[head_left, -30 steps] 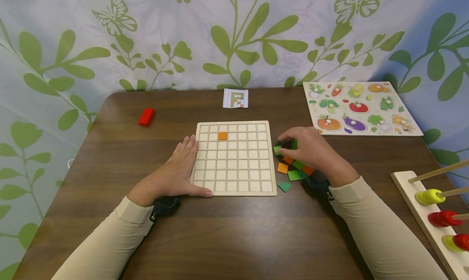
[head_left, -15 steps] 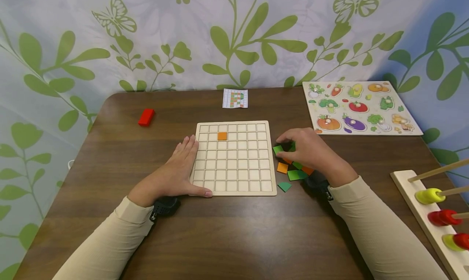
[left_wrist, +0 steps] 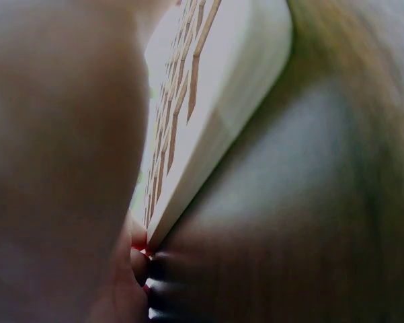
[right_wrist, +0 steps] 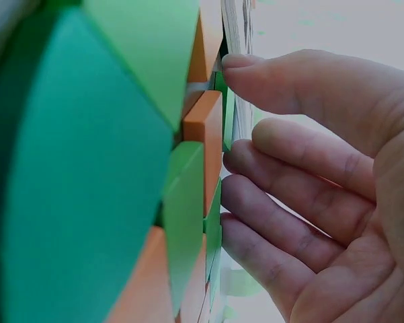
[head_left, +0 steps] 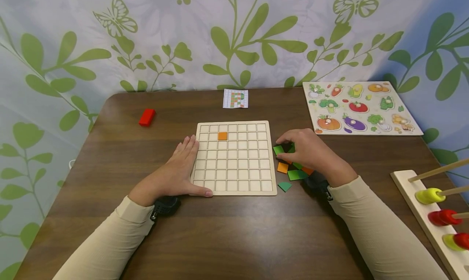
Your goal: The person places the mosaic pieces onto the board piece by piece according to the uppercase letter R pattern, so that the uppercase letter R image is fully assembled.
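Note:
A wooden grid board (head_left: 237, 158) lies flat on the table in the head view, with one orange square tile (head_left: 222, 136) in its upper part. My left hand (head_left: 175, 168) rests along the board's left side, fingers straight, thumb over the lower left corner. Right of the board is a loose pile of green and orange tiles, including an orange square (head_left: 282, 167) and a teal quarter-round tile (head_left: 284, 186). Over the pile, my right hand (head_left: 309, 149) has its fingers loosely bent. Its thumb and fingertips touch the tiles near a green square (head_left: 278, 149), with a gap between thumb and fingers (right_wrist: 289, 155).
Behind the board lies a small printed pattern card (head_left: 235, 98). A red block (head_left: 147, 117) is at the left. A vegetable puzzle board (head_left: 360, 109) occupies the back right, and a wooden bead rack (head_left: 421, 206) stands at the right edge. A patterned cloth hangs behind the table.
My right hand has shifted very slightly over the tile pile. The left hand, the board and its orange tile have stayed put.

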`<act>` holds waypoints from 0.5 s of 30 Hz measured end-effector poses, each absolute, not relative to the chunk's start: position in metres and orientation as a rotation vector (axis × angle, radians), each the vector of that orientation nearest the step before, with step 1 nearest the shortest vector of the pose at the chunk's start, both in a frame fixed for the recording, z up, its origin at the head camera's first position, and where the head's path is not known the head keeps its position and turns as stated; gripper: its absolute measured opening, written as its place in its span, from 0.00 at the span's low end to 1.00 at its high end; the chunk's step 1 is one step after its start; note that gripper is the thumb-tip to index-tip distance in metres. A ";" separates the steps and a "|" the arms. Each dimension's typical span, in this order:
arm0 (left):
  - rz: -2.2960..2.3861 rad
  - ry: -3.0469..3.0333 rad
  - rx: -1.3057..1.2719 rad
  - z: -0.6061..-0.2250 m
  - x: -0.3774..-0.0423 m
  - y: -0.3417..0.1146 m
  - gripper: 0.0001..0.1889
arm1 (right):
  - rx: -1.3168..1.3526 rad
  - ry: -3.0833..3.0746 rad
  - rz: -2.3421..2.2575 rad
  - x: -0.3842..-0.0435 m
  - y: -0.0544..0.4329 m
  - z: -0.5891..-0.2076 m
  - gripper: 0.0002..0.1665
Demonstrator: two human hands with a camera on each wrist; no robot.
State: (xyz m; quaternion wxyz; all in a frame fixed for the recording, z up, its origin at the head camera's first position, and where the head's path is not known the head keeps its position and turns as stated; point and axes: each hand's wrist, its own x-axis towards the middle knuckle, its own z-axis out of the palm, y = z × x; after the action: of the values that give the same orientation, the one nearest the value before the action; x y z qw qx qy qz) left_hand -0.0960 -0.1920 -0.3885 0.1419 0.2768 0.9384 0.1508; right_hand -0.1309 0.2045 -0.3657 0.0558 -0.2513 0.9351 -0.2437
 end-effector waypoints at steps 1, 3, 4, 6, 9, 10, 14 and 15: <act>0.437 2.707 0.798 -0.388 -0.096 -0.192 0.81 | -0.763 2.838 -0.733 -0.131 0.204 -0.366 0.21; 0.440 2.708 0.800 -0.388 -0.096 -0.192 0.81 | -0.764 2.837 -0.723 -0.131 0.204 -0.365 0.21; 0.442 2.710 0.801 -0.388 -0.096 -0.192 0.81 | -0.766 2.837 -0.719 -0.131 0.204 -0.365 0.21; 0.445 2.711 0.803 -0.388 -0.096 -0.192 0.81 | -0.768 2.836 -0.719 -0.131 0.204 -0.365 0.20; 0.447 2.713 0.805 -0.388 -0.096 -0.192 0.81 | -0.772 2.834 -0.725 -0.130 0.204 -0.364 0.19; 0.449 2.713 0.805 -0.388 -0.096 -0.192 0.81 | -0.774 2.833 -0.727 -0.130 0.204 -0.364 0.18; 0.452 2.710 0.806 -0.388 -0.096 -0.192 0.81 | -0.797 2.837 -0.739 -0.130 0.204 -0.366 0.16; 0.454 2.710 0.806 -0.388 -0.096 -0.192 0.81 | -0.805 2.839 -0.738 -0.130 0.204 -0.366 0.15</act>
State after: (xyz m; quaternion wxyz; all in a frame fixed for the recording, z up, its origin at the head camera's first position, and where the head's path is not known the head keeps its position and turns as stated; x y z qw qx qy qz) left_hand -0.0957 -0.1920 -0.3881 0.1388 0.2787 0.9372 0.1570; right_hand -0.1299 0.2038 -0.3664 0.0496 -0.2644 0.9321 -0.2424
